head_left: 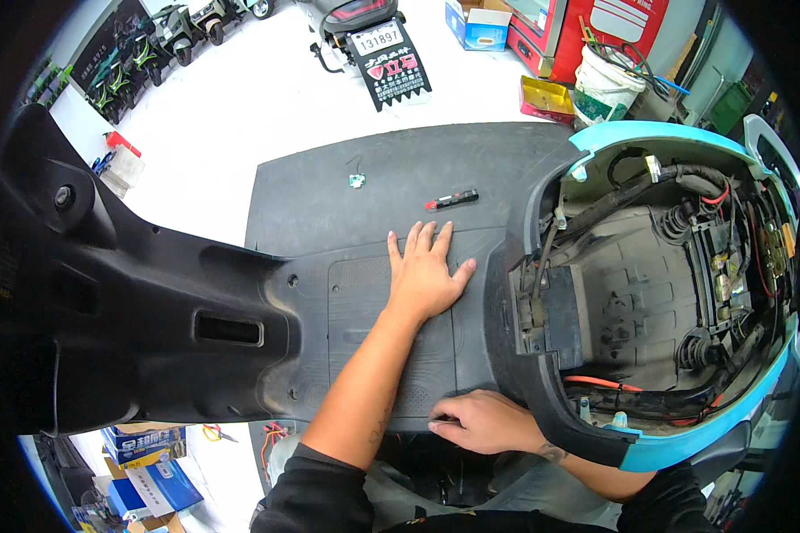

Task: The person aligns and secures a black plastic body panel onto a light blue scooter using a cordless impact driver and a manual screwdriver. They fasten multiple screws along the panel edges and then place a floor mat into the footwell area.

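Observation:
A scooter's black floorboard [351, 342] lies across the middle in front of me, with a ridged panel and screw holes. My left hand [427, 277] rests flat on it, fingers spread and pointing away from me. At the floorboard's near edge, my right hand [489, 421] is curled, thumb and index finger toward the left. What its fingers hold, if anything, is hidden. Beyond my left hand, a black pen-like tool with a red end [452, 200] lies on a dark mat [307, 195]. A small green circuit board [357, 181] with a thin wire lies there too.
On the right, the scooter's opened seat bay [636, 302] shows cables inside a light-blue body shell [667, 133]. The tall black front shield [151, 311] rises at left. A white bucket [606, 89], a yellow-and-red tin [547, 98] and another scooter [356, 13] stand beyond. Boxes [164, 487] sit lower left.

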